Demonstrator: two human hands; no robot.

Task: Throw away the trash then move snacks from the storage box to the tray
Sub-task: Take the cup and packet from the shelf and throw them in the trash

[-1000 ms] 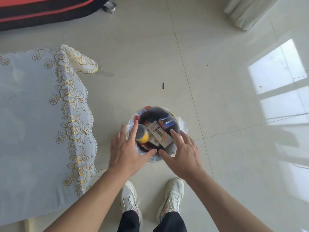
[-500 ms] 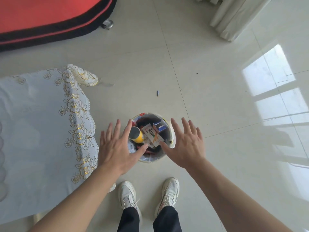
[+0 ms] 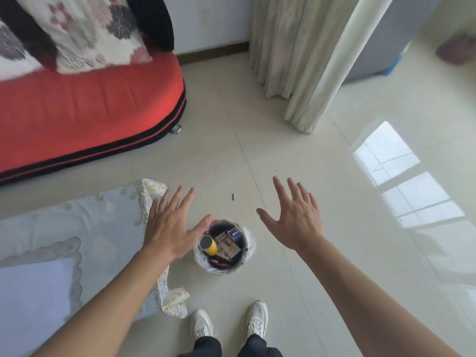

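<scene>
- The left hand point(image 3: 168, 226) and the right hand point(image 3: 293, 217) are both spread wide and hold nothing.
- The trash bin point(image 3: 247, 256) stands on the floor point(image 3: 322, 253) beside the bench point(image 3: 77, 228), with a yellow can point(image 3: 208, 246) and boxes inside.

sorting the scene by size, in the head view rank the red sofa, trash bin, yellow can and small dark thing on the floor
1. red sofa
2. trash bin
3. yellow can, inside the bin
4. small dark thing on the floor

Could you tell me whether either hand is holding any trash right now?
No, the left hand and right hand are both spread open and empty above the trash bin.
</scene>
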